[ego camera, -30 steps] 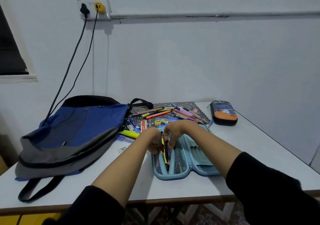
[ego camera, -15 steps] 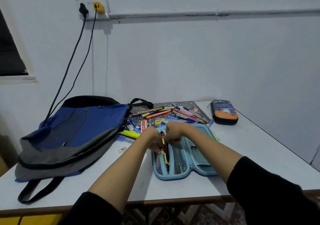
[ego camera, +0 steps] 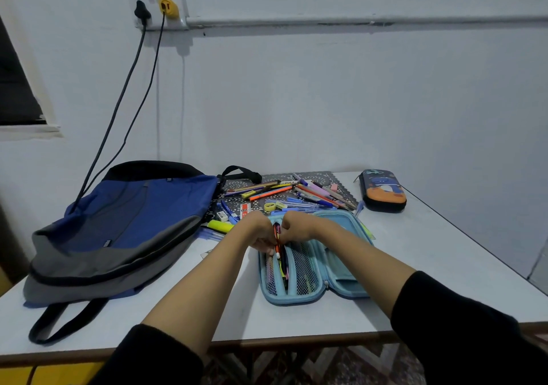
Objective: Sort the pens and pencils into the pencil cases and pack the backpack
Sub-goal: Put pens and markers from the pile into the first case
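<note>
Centrally, a bunch of pens [ego camera: 277, 249] is gripped between both hands over the left half of an open light-blue pencil case [ego camera: 296, 299], with the lower ends set into the slot between its mesh pockets. The left hand [ego camera: 257, 232] is curled round the bunch from the 9 o'clock side, and the right hand [ego camera: 299, 226] is pinched onto it from the 3 o'clock side, so that the knuckles of the two nearly meet. The case is laid flat near the front edge of a white table [ego camera: 430, 266], its lid folded out towards 3 o'clock.

At 12 o'clock from the case, loose pens and pencils [ego camera: 296, 195] are scattered over a dark patterned mat [ego camera: 326, 176]. A yellow highlighter [ego camera: 221, 225] is seen at 10 o'clock, just beside the left hand. At 2 o'clock, well apart, a dark zipped pencil case [ego camera: 382, 191] with an orange and blue picture is placed. At 9 o'clock a blue and grey backpack [ego camera: 127, 224] is laid flat. Two dark cables [ego camera: 130, 100] are run from behind it up to a wall socket [ego camera: 158, 9].
</note>
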